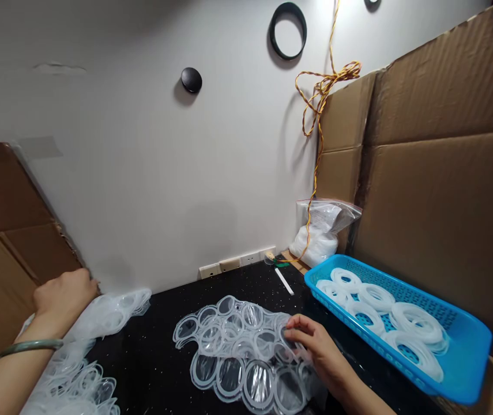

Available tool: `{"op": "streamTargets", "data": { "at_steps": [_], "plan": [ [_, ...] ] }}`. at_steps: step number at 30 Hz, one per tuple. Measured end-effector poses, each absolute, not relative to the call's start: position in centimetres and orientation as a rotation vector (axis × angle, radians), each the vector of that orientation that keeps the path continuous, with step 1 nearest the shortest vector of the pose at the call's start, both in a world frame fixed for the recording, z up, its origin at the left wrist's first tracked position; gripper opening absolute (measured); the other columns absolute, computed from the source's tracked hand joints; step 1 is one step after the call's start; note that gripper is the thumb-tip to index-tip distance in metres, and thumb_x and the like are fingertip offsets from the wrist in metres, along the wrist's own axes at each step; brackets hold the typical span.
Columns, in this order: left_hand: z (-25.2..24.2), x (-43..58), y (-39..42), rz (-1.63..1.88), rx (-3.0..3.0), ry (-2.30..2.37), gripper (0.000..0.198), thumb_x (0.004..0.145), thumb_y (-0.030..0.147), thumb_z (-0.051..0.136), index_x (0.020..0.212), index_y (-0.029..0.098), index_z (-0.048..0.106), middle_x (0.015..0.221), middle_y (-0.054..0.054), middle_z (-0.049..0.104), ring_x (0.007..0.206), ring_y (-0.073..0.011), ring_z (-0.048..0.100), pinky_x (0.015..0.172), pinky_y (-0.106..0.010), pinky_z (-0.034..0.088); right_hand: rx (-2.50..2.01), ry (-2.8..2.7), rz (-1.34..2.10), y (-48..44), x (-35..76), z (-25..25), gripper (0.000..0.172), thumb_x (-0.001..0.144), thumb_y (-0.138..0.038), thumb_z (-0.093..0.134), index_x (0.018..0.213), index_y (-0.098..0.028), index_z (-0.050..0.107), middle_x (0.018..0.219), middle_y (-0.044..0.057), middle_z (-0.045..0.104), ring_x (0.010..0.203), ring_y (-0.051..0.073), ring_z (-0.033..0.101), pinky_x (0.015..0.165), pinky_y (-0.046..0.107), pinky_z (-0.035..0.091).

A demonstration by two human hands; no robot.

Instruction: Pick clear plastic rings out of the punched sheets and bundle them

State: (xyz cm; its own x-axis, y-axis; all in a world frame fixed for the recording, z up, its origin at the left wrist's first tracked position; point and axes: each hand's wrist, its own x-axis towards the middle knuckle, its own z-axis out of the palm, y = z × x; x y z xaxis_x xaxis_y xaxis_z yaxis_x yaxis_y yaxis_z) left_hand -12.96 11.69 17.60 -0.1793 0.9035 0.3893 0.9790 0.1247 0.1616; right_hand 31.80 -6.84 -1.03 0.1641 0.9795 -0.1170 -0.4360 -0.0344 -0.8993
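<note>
The left hand [67, 295] lies curled on the far end of the ring pile [86, 357] at the left. Its fingertips are hidden, so I cannot tell whether it grips. The right hand [315, 344] pinches the right edge of the one ring sheet [237, 357], flat at mid-counter [155, 369]. One blue basket [466, 369] on the right holds about six white ring stacks [414, 323]. The pile's sheets blur together, uncountable.

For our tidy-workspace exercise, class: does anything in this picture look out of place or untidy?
Yes. The twisted orange-and-yellow cable hangs down the wall in a loose tangle beside the cardboard, trailing over the plastic bag. A white stick lies loose on the black table.
</note>
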Motion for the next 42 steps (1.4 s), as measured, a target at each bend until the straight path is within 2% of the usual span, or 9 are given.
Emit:
{"op": "streamTargets", "data": {
  "at_steps": [5,8,11,16,20,25,28,34,42],
  "plan": [
    [15.4,-4.3,9.5,-0.478,-2.582,-1.793,0.031,0.079,0.047,0.058,0.093,0.021,0.069,0.094,-0.007,0.073,0.093,-0.0287,0.066,0.081,-0.035,0.048,-1.031,-1.036,1.293,-7.5,30.6,1.0,0.022,0.059,-0.020,0.075,0.077,-0.018,0.063,0.099,0.005,0.059,0.077,0.018,0.055,0.062,0.026,0.046],
    [13.5,3.0,6.7,-0.573,-3.329,-1.245,0.052,0.076,0.047,0.071,0.121,0.024,0.063,0.126,-0.009,0.064,0.117,-0.0279,0.057,0.101,-0.040,0.041,-0.876,-1.362,1.191,-7.8,29.6,4.4,0.011,0.063,-0.013,0.068,0.073,-0.017,0.066,0.111,0.008,0.058,0.105,0.023,0.053,0.091,0.033,0.042],
    [13.7,9.0,3.9,-0.553,-3.788,-0.702,0.087,0.062,0.041,0.086,0.140,0.029,0.048,0.143,-0.009,0.050,0.130,-0.0294,0.045,0.109,-0.044,0.033,-0.659,-1.610,1.245,-7.6,29.1,8.4,0.012,0.066,-0.009,0.061,0.074,-0.016,0.067,0.101,0.006,0.060,0.097,0.020,0.055,0.086,0.031,0.042],
    [16.2,12.0,2.7,-0.446,-4.115,-0.410,0.057,0.063,0.037,0.085,0.113,0.017,0.065,0.102,-0.006,0.066,0.092,-0.0220,0.061,0.080,-0.030,0.048,-0.519,-1.830,1.277,-6.4,30.0,13.9,0.007,0.070,-0.009,0.057,0.071,-0.013,0.062,0.078,0.002,0.058,0.074,0.013,0.052,0.070,0.025,0.040],
    [17.2,9.7,3.9,-0.442,-4.061,-0.660,0.035,0.071,0.041,0.079,0.082,0.010,0.068,0.068,0.001,0.053,0.062,-0.0109,0.047,0.056,-0.021,0.036,-0.614,-1.986,1.238,-5.4,31.4,17.1,0.011,0.072,-0.007,0.052,0.075,-0.012,0.061,0.073,0.000,0.056,0.063,0.008,0.045,0.061,0.022,0.035],
    [18.5,5.7,3.7,-0.742,-3.918,-0.730,0.040,0.072,0.041,0.076,0.055,0.012,0.054,0.068,0.001,0.047,0.063,-0.0105,0.042,0.056,-0.022,0.032,-0.661,-1.981,1.173,-3.5,32.7,19.0,0.027,0.072,-0.010,0.064,0.098,-0.014,0.060,0.088,0.003,0.064,0.075,0.011,0.057,0.067,0.023,0.044],
    [19.7,3.8,2.6,-0.834,-3.881,-0.736,0.041,0.071,0.039,0.077,0.053,0.013,0.051,0.084,-0.004,0.056,0.076,-0.0150,0.051,0.066,-0.024,0.041,-0.824,-2.014,1.082,-2.2,33.2,19.2,0.051,0.069,-0.019,0.076,0.117,-0.016,0.058,0.080,0.000,0.065,0.071,0.012,0.059,0.061,0.023,0.045],
    [20.9,1.1,1.2,-0.642,-3.804,-1.221,0.029,0.077,0.041,0.073,0.076,0.016,0.059,0.070,-0.002,0.063,0.067,-0.0151,0.057,0.061,-0.024,0.042,-1.083,-2.037,0.861,-0.6,34.9,19.1,0.022,0.063,-0.028,0.082,0.076,-0.012,0.072,0.063,-0.001,0.063,0.054,0.009,0.052,0.048,0.020,0.036],
    [20.6,-1.0,0.8,-0.982,-3.384,-1.889,0.041,0.073,0.051,0.074,0.089,0.017,0.058,0.055,0.006,0.049,0.041,-0.0050,0.033,0.039,-0.017,0.021,-1.075,-1.789,0.895,1.2,38.2,18.2,0.031,0.069,-0.042,0.077,0.069,-0.011,0.072,0.059,0.004,0.064,0.047,0.007,0.048,0.044,0.021,0.035]
  ]
}}
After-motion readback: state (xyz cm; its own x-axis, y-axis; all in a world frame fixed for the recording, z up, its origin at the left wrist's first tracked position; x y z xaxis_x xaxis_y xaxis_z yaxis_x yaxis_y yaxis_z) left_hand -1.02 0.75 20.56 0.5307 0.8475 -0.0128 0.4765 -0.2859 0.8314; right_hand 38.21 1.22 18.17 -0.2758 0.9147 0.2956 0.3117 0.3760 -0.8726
